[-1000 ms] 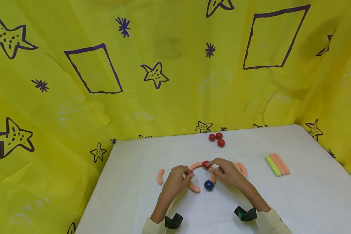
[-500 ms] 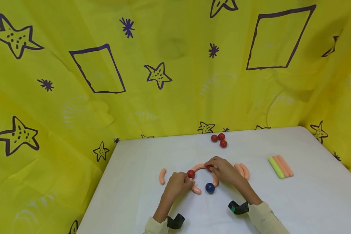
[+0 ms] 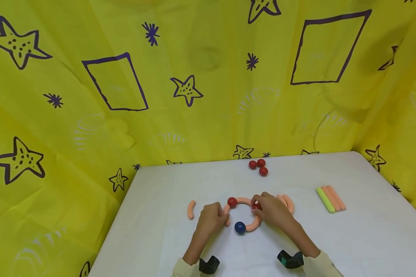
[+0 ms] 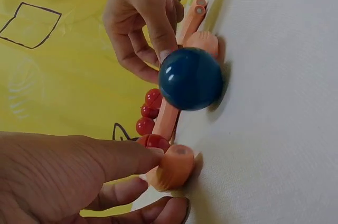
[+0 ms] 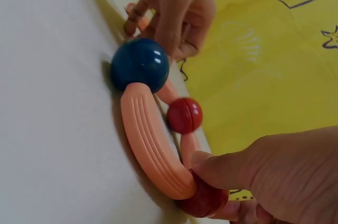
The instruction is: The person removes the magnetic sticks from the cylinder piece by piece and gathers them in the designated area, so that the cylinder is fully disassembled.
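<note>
A ring-like chain of curved orange sticks and balls lies on the white table. My left hand [image 3: 209, 221] pinches the left curved stick [image 3: 227, 216], whose free end [image 4: 179, 163] shows in the left wrist view. That stick meets a red ball [image 3: 232, 202], joined to the top curved stick [image 3: 244, 200]. At the right, my right hand [image 3: 274, 209] pinches a second red ball [image 5: 203, 197] between thumb and fingers. From it the right curved stick [image 5: 153, 139] runs to a blue ball [image 3: 240, 227]. A gap separates the blue ball from the left stick.
Three loose red balls [image 3: 261, 167] sit near the table's back edge. One curved stick [image 3: 191, 209] lies at left, and two curved sticks [image 3: 286, 204] lie just right of my right hand. Farther right are a green stick [image 3: 325, 200] and two straight orange sticks [image 3: 335, 198].
The chain has turned and spread: the left red ball moved up and right, and the right red ball moved right and down. The blue ball shifted left and slightly toward me.
</note>
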A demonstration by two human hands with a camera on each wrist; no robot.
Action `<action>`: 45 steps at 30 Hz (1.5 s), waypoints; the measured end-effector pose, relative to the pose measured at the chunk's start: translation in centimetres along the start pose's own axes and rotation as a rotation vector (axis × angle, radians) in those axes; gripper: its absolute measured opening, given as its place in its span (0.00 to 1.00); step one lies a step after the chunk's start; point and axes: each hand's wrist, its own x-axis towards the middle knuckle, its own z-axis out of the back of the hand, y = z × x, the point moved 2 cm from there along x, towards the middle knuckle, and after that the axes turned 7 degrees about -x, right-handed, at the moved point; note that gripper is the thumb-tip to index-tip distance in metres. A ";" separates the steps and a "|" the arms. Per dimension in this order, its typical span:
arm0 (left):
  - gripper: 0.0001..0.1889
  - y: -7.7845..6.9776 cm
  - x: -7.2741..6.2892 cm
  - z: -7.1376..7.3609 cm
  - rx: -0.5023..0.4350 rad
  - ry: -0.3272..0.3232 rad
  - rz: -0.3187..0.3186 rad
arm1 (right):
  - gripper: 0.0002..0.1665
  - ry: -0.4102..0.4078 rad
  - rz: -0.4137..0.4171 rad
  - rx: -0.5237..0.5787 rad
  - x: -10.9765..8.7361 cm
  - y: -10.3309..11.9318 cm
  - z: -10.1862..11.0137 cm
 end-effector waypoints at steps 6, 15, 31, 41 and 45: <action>0.12 0.0 0.3 -0.2 0.014 -0.005 0.047 | 0.13 0.018 -0.032 -0.070 -1.5 0.8 0.3; 0.13 -0.2 0.4 -0.4 0.024 -0.004 0.081 | 0.15 0.042 -0.050 -0.089 -2.0 1.6 0.6; 0.10 -0.3 1.1 -0.9 0.028 -0.038 -0.008 | 0.21 -0.002 0.058 0.249 2.3 1.1 -2.0; 0.04 -0.9 1.3 -1.3 0.061 -0.107 -0.061 | 0.22 -0.030 0.047 0.179 2.5 1.5 -2.5; 0.06 -1.1 1.3 -1.4 0.059 -0.105 -0.039 | 0.22 -0.027 0.056 0.162 2.5 1.5 -2.4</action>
